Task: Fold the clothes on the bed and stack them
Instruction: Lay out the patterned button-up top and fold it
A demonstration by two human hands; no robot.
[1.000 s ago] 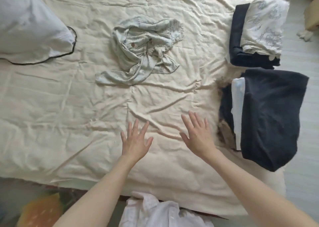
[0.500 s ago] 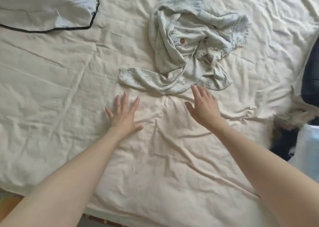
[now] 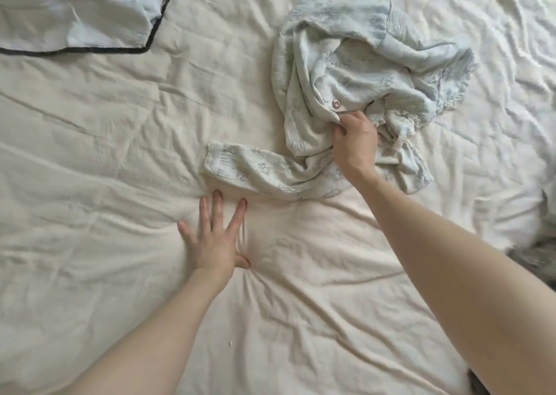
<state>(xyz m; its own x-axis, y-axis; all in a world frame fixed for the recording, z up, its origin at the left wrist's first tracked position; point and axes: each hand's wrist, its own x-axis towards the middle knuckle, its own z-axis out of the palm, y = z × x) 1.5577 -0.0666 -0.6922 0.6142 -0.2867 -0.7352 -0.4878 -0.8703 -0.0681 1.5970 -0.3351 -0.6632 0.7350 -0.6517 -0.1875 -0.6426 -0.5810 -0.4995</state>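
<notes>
A crumpled pale green printed shirt point(image 3: 355, 73) with a pink button lies on the cream bed sheet point(image 3: 105, 160), upper middle of the view. One sleeve point(image 3: 258, 173) trails out to the left along the sheet. My right hand point(image 3: 355, 142) grips a bunched fold of the shirt just below the button, fingers curled into the cloth. My left hand point(image 3: 215, 238) lies flat on the sheet with fingers spread, just below the sleeve's cuff and apart from it.
A white pillow point(image 3: 75, 9) with a dark piped edge lies at the top left. At the right edge a blurred dark and grey patch of other clothing point(image 3: 538, 253) shows.
My right hand has moved up onto the shirt and closed on a fold of it. My left hand stays spread on the sheet, now closer to the sleeve. The view has moved closer in.
</notes>
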